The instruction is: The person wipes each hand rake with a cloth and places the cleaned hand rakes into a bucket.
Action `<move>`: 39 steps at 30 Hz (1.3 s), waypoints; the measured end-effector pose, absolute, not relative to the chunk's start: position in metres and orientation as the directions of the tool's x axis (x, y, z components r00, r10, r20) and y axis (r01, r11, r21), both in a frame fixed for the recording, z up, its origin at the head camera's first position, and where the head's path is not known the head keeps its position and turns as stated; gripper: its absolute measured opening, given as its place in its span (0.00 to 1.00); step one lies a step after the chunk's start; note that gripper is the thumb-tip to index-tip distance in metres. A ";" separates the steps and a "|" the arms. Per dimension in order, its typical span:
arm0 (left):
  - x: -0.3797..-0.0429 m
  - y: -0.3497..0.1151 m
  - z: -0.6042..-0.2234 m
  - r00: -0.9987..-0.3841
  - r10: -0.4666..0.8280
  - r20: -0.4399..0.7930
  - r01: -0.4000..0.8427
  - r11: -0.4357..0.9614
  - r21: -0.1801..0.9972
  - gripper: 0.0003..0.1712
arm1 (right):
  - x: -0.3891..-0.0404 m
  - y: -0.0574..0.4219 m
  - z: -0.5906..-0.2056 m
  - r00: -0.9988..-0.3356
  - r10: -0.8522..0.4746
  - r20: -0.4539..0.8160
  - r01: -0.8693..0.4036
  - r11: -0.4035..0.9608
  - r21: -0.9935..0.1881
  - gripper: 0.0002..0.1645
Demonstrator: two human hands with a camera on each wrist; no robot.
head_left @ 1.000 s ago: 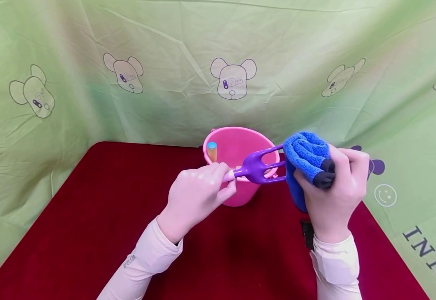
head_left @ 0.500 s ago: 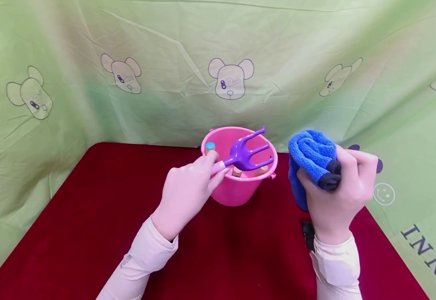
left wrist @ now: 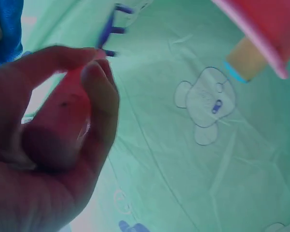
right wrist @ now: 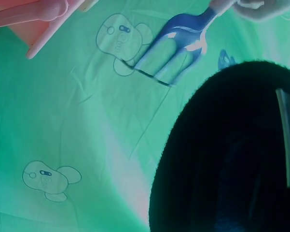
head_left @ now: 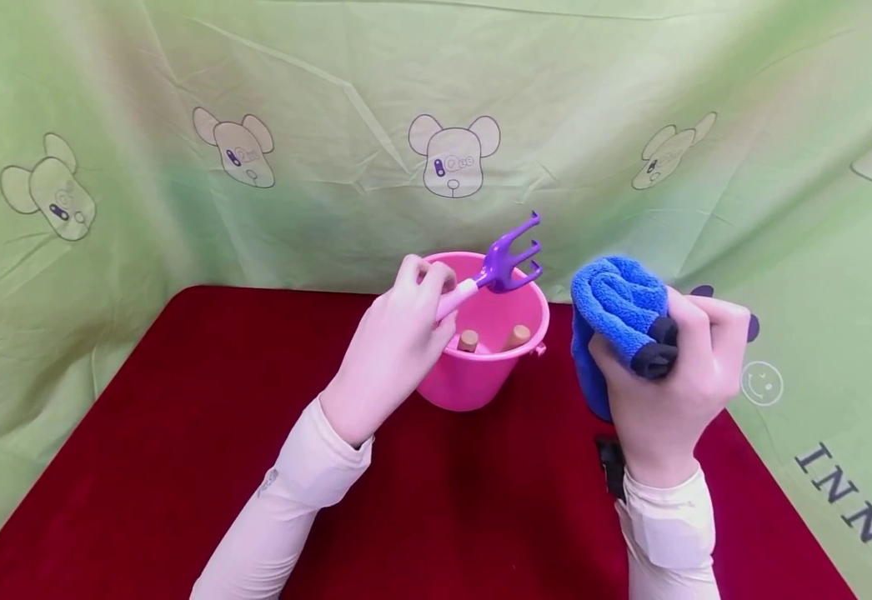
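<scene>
My left hand (head_left: 398, 342) holds a toy sand rake (head_left: 502, 268) by its pink handle (left wrist: 60, 111), fingers and thumb wrapped round it. The rake's purple three-pronged head points right, over the pink bucket (head_left: 458, 387). In my right hand (head_left: 679, 404) is a folded blue towel (head_left: 612, 300) with black edging, gripped from the right side. Rake and towel are apart. Inside the bucket, two wooden ends (head_left: 468, 341) show near the front rim. A stick with a blue end (left wrist: 246, 60) pokes past the rim in the left wrist view; my left hand hides it in the head view.
A dark red cloth (head_left: 181, 433) covers the table under the bucket. Pale green fabric (head_left: 331, 217) printed with bear faces hangs behind and at both sides. A black strap (head_left: 611, 467) shows beside my right wrist.
My left hand has drawn the rake leftward, away from the towel, and its head has tilted up over the bucket's back rim. The right hand still grips the towel, almost in place.
</scene>
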State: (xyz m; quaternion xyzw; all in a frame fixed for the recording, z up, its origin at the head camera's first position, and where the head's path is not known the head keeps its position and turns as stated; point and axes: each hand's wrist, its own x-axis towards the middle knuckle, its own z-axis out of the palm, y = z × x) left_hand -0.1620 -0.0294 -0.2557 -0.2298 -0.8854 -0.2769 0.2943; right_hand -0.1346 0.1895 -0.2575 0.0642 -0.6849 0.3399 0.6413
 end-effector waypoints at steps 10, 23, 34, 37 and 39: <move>-0.192 0.004 -0.232 -0.783 0.288 0.551 0.533 0.767 0.357 0.06 | -0.133 0.193 -0.254 -0.135 0.367 0.920 -0.544 0.749 -0.379 0.20; -0.237 0.032 -0.214 -0.826 0.435 0.357 0.538 0.799 0.270 0.06 | -0.126 0.200 -0.248 -0.126 0.366 0.922 -0.564 0.739 -0.370 0.22; -0.222 0.037 -0.194 -0.791 0.376 0.483 0.537 0.804 0.254 0.22 | -0.126 0.198 -0.246 -0.127 0.360 0.924 -0.586 0.724 -0.363 0.21; -0.229 0.043 -0.197 -0.785 0.416 0.458 0.551 0.807 0.213 0.22 | -0.124 0.195 -0.246 -0.141 0.351 0.926 -0.580 0.729 -0.364 0.21; -0.237 0.049 -0.202 -0.776 0.454 0.439 0.573 0.798 0.187 0.21 | -0.123 0.194 -0.247 -0.150 0.348 0.926 -0.576 0.730 -0.368 0.21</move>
